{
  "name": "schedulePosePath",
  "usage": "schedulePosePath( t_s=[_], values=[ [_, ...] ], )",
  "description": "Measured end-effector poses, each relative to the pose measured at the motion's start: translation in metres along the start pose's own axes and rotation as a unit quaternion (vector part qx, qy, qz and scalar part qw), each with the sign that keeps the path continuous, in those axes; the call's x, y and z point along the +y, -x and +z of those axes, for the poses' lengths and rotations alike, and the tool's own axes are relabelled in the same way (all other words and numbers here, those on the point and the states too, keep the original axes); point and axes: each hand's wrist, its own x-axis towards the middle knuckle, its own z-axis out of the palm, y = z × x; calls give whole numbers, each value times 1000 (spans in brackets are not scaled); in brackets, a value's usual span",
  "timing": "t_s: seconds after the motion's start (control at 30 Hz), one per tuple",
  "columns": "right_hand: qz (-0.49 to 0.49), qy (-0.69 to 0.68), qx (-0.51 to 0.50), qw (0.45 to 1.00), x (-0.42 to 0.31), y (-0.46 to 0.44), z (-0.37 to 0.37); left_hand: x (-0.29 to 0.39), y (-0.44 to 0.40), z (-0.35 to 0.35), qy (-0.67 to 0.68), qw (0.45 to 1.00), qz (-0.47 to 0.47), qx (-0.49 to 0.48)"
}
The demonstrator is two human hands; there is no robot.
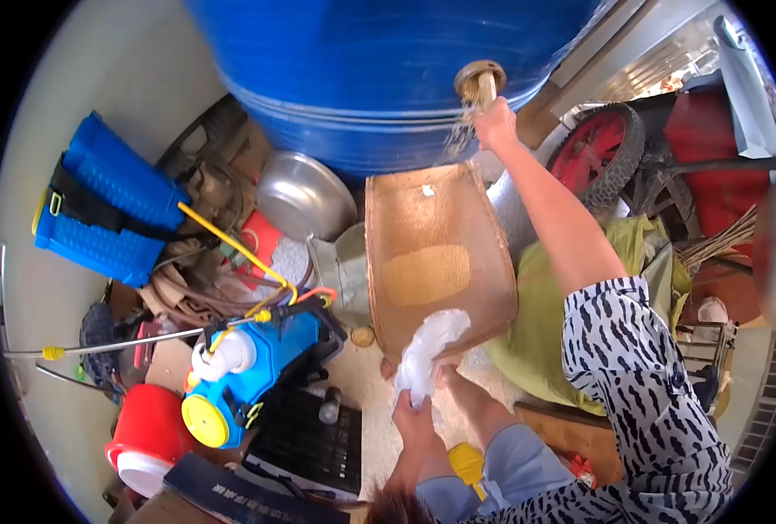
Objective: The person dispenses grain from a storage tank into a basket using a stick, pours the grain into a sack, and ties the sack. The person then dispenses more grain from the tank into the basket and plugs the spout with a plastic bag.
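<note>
My right hand (497, 127), at the end of an outstretched arm, grips a pale wooden stick (488, 86) that reaches into a round outlet (467, 80) low on the blue barrel (379, 79). Grain (460, 135) spills from the outlet, blurred as it falls. Below lies a brown scoop-shaped tray (423, 214) with a patch of golden grain (427, 273) on its floor. At the tray's near end, my left hand (412, 415) is closed on a crumpled white plastic bag (427, 349). The bag hangs over the tray's near edge, and its contents cannot be made out.
A metal basin (305, 196) and a blue sprayer (274, 358) are left of the tray. Further left are a blue backpack tank (113, 196) and a red bucket (148, 428). A yellow-green sack (545, 323) lies right, below a red-rimmed wheel (593, 153).
</note>
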Motion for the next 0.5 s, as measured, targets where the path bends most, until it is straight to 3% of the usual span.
schedulePosePath(
  t_s=[0.03, 0.1, 0.17, 0.23, 0.33, 0.4, 0.5],
  values=[
    [-2, -1, 6, 1000, 9, -6, -2, 1, 1, 0, -21, 1000, 3, 9],
    [-121, 75, 86, 986, 38, -3, 3, 2, 1, 0, -7, 1000, 8, 7],
    [-80, 41, 58, 994, 42, 23, 0, 9, 0, -1, -39, 999, 8, -11],
    [-149, 65, 93, 982, 72, 25, 17, 6, -2, 2, -19, 1000, 23, -10],
    [-100, 98, 77, 987, 59, 57, 9, 15, -2, 0, -2, 999, 40, -7],
    [44, -45, -42, 997, 34, 83, -12, 20, -1, 1, 1, 999, 45, -7],
    [-20, -90, -76, 993, 55, 86, 4, 20, 0, 3, 16, 999, 35, -27]
  ],
)
